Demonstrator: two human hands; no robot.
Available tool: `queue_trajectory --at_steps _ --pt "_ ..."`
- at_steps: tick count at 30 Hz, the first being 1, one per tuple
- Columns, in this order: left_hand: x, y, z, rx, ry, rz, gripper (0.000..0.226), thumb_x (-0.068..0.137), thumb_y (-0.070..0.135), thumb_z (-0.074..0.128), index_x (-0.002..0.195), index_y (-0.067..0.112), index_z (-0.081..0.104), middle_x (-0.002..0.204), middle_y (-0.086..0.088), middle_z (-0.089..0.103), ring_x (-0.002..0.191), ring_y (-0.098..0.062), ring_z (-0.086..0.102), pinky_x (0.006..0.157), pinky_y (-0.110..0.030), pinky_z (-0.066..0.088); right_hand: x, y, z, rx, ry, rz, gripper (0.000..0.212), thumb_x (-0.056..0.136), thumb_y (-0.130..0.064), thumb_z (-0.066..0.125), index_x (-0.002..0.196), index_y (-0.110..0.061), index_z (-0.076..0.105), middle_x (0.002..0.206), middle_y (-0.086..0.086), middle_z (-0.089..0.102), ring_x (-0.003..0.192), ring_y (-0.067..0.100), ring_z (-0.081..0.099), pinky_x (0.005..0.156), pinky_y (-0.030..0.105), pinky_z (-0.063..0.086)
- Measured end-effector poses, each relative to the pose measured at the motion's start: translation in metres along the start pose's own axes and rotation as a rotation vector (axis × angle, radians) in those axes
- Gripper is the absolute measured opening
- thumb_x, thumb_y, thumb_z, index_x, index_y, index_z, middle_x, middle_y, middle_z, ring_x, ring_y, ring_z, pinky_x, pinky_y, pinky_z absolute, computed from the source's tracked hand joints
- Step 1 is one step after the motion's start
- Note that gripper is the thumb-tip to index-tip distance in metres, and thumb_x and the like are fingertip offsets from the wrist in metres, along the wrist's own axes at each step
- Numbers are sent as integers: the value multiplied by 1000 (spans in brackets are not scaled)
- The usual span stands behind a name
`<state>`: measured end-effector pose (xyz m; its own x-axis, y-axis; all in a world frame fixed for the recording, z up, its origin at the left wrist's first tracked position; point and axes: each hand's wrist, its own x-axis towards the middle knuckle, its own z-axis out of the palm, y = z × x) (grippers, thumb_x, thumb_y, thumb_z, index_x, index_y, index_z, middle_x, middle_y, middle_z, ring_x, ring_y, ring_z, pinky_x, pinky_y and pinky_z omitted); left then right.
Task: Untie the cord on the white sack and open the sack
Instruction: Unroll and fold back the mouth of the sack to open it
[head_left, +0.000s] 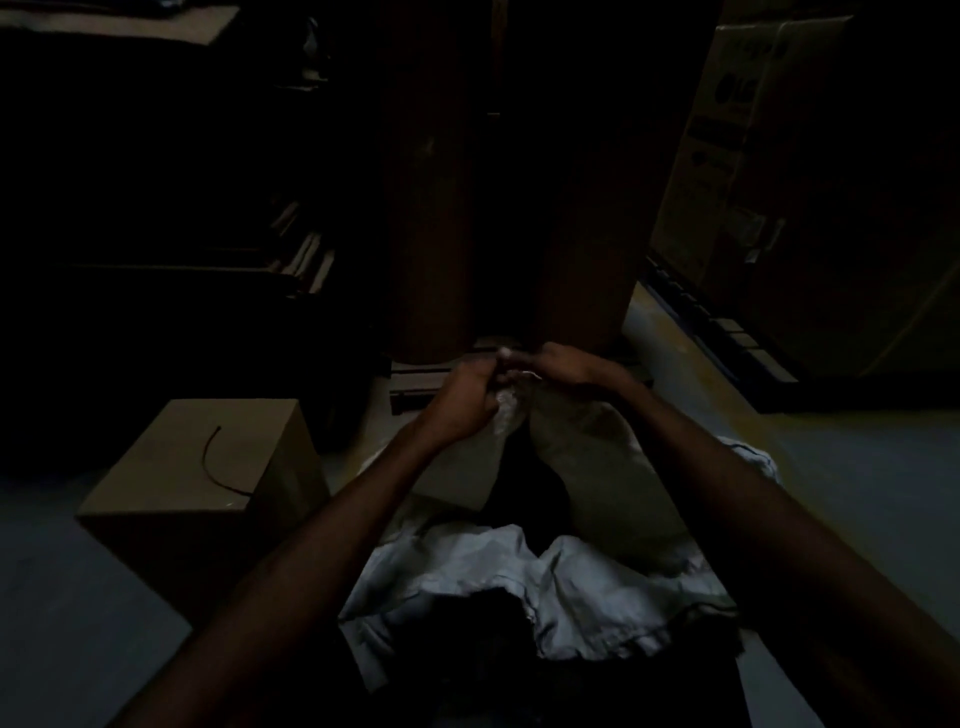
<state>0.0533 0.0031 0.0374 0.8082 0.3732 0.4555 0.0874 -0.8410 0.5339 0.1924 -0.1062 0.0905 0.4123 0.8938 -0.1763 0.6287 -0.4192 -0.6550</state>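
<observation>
The scene is very dark. A white sack (602, 467) lies on the floor in front of me, its gathered neck (506, 410) pointing away. My left hand (465, 405) grips the bunched neck from the left. My right hand (563, 366) pinches at the top of the neck, where a pale bit of cord (519, 375) shows between the fingers. Both hands meet at the tie. The knot itself is hidden by my fingers.
A cardboard box (208, 467) with a thin black strand on top stands to the left. Crumpled white cloth or sacking (519, 592) lies near me. Two tall brown rolls (519, 208) stand just behind the sack. A big carton (779, 182) is at right.
</observation>
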Motion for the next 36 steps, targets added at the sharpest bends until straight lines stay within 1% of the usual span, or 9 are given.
queue_trajectory --at_steps 3,6,9,15,21,24,28,32,36 --pt "5 7 1 -39 -54 4 31 79 -1 63 109 0 70 106 -19 73 99 -29 67 71 -14 36 -6 -3 -16 -316 13 -66 28 90 -54 64 72 -32 60 75 -14 60 71 7 58 58 11 41" --pt "10 7 -3 -70 -183 -12 24 84 9 55 99 -3 69 100 -20 72 92 -28 67 72 -29 43 -6 9 -15 -481 57 -145 51 81 -50 75 114 -14 61 108 7 69 98 24 66 77 26 49" --pt "19 12 -10 -173 -309 -89 22 97 1 51 106 -9 68 109 -15 68 97 -15 56 74 -5 40 -12 20 0 -550 92 -236 71 84 -41 75 138 -6 46 129 20 59 114 36 58 86 34 45" --pt "26 9 -16 -477 -402 -523 13 98 19 56 109 16 62 95 -1 63 84 -11 57 65 -13 46 -14 36 31 -821 510 -407 38 84 -40 47 107 -15 64 106 9 62 100 30 56 85 39 35" --pt "21 -10 -19 68 -418 -248 28 97 38 57 108 13 59 109 -12 65 98 -25 61 74 -29 40 -10 34 35 -384 259 -245 33 93 -29 53 109 -3 64 112 22 67 102 35 62 79 23 34" --pt "3 3 -10 203 -313 -175 47 97 41 55 129 7 50 128 -18 56 119 -33 53 88 -32 39 1 37 38 -244 185 -122 63 89 -59 36 127 -16 61 128 14 65 116 31 61 99 41 48" --pt "-22 1 16 558 -110 -34 46 87 33 57 127 12 50 126 -13 51 115 -34 49 92 -42 38 0 32 32 -230 99 0 54 92 -54 40 112 -15 70 121 15 68 111 29 64 96 42 50" --pt "-22 -12 17 177 -123 -113 28 83 37 51 102 20 63 103 -10 70 97 -31 65 79 -37 50 8 44 31 -218 18 66 61 86 -64 45 109 -15 73 118 11 70 106 26 66 96 44 51" --pt "-14 -15 12 -57 -345 -196 61 84 52 32 100 7 71 100 -14 72 96 -28 66 83 -42 50 -3 45 32 -190 -58 81 59 77 -64 53 96 -12 74 100 6 72 90 21 67 74 30 51"
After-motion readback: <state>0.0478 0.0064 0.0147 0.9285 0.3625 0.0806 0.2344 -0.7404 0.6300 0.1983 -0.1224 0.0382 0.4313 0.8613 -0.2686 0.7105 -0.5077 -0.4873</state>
